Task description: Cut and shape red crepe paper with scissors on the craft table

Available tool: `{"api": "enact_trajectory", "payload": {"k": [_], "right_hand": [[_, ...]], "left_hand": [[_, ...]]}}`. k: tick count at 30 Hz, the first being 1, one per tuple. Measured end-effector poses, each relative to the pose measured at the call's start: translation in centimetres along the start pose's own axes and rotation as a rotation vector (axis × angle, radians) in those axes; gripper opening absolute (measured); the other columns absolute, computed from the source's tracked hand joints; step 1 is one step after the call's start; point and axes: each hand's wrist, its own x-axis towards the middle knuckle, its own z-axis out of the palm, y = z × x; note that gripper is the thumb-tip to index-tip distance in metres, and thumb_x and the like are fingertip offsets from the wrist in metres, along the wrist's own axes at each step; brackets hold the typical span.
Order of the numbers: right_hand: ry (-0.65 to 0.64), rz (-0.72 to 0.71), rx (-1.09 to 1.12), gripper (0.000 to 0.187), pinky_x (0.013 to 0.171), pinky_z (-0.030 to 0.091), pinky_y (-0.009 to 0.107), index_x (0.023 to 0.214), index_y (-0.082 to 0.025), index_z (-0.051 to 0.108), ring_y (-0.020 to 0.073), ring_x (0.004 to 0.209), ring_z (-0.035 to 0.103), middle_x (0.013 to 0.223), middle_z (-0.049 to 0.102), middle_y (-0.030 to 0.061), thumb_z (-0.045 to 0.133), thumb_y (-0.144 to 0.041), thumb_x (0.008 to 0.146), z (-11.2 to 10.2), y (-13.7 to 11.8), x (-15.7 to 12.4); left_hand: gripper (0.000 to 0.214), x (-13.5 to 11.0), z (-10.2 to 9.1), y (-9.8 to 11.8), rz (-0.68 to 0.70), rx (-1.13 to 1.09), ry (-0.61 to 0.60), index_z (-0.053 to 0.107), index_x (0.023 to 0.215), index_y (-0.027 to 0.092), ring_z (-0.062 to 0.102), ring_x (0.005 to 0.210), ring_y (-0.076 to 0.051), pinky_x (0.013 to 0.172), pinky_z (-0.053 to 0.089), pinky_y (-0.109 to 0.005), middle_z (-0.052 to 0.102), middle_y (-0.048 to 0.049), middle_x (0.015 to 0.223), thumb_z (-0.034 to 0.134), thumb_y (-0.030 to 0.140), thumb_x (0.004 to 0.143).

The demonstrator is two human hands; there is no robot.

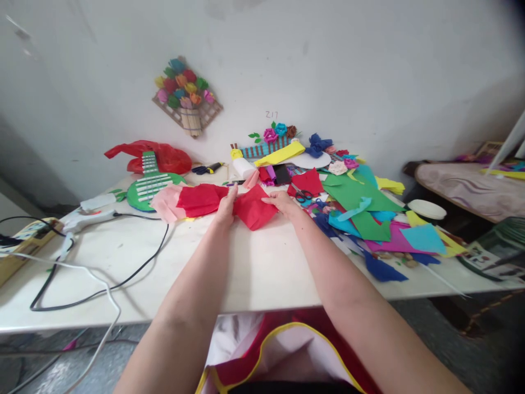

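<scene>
Between my two hands, just above the white table (270,273), is a square of red crepe paper (254,208). My left hand (227,206) grips its left side, thumb on top. At the upper right corner my right hand (283,202) pinches it between thumb and fingers. Left of my left hand lies another red paper piece (200,199), partly over pale pink paper (167,202). Scissors (302,193) with dark handles lie just beyond my right hand, by a further red paper piece (308,180).
A white glue gun (88,218) with a black cord lies at left, near a green guitar-shaped craft (153,189). Coloured paper scraps (365,191) pile up at right, with a white bowl (426,209) and a large jar (496,251). Pliers (208,168) lie at the back.
</scene>
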Motion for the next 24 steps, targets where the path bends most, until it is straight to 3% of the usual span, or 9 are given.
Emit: {"api": "enact_trajectory", "payload": {"k": [5, 9, 12, 17, 21, 24], "right_hand": [[-0.041, 0.070, 0.054, 0.023, 0.048, 0.041, 0.022, 0.058, -0.015, 0.054, 0.0111, 0.047, 0.053, 0.051, 0.059, -0.0004, 0.073, -0.027, 0.054, 0.13, -0.54, -0.38], [-0.027, 0.174, 0.085, 0.020, 0.047, 0.042, 0.022, 0.061, -0.015, 0.055, 0.0120, 0.049, 0.056, 0.054, 0.062, 0.0012, 0.072, -0.023, 0.057, 0.20, -0.90, -0.63], [-0.028, 0.248, 0.089, 0.020, 0.039, 0.036, 0.018, 0.063, -0.015, 0.055, 0.0098, 0.043, 0.052, 0.050, 0.060, -0.0004, 0.072, -0.023, 0.058, 0.06, -1.01, -0.76], [-0.064, 0.285, 0.084, 0.022, 0.030, 0.022, 0.017, 0.059, -0.015, 0.051, 0.0069, 0.033, 0.043, 0.042, 0.054, -0.0036, 0.071, -0.022, 0.059, -0.29, -0.84, -0.81], [-0.016, 0.267, 0.018, 0.019, 0.035, 0.031, 0.018, 0.059, -0.015, 0.052, 0.0092, 0.039, 0.050, 0.046, 0.058, -0.0017, 0.071, -0.022, 0.060, -0.02, -0.53, -0.79], [-0.077, 0.220, 0.009, 0.019, 0.048, 0.042, 0.021, 0.061, -0.014, 0.056, 0.0115, 0.051, 0.057, 0.054, 0.063, 0.0001, 0.073, -0.021, 0.056, 0.27, -0.28, -0.81]], "left_hand": [[0.036, -0.31, -0.29, -0.37, 0.082, 0.127, -0.019, 0.052, 0.059, 0.014, 0.050, 0.044, -0.009, 0.044, 0.036, -0.020, 0.057, 0.0008, 0.050, 0.076, 0.039, 0.048], [0.036, -0.71, -0.16, -0.02, 0.058, 0.149, -0.014, 0.050, 0.059, 0.015, 0.044, 0.037, -0.007, 0.037, 0.029, -0.019, 0.051, 0.0029, 0.044, 0.075, 0.040, 0.051], [0.035, -0.66, -0.32, 0.09, 0.059, 0.163, -0.035, 0.049, 0.059, 0.015, 0.033, 0.030, -0.005, 0.034, 0.021, -0.019, 0.042, 0.0055, 0.038, 0.072, 0.041, 0.054], [0.040, -0.09, -0.81, -0.08, 0.068, 0.075, -0.006, 0.061, 0.073, 0.012, 0.053, 0.049, -0.012, 0.047, 0.038, -0.022, 0.058, -0.0023, 0.056, 0.068, 0.048, 0.056], [0.045, -0.09, -0.91, -0.09, 0.054, 0.198, -0.041, 0.065, 0.078, 0.012, 0.058, 0.059, -0.016, 0.053, 0.041, -0.024, 0.065, -0.0057, 0.068, 0.070, 0.049, 0.054], [0.040, -0.15, -0.96, -0.23, 0.033, 0.325, -0.074, 0.065, 0.071, 0.013, 0.056, 0.054, -0.014, 0.049, 0.039, -0.023, 0.064, -0.0043, 0.063, 0.074, 0.045, 0.049]]}}
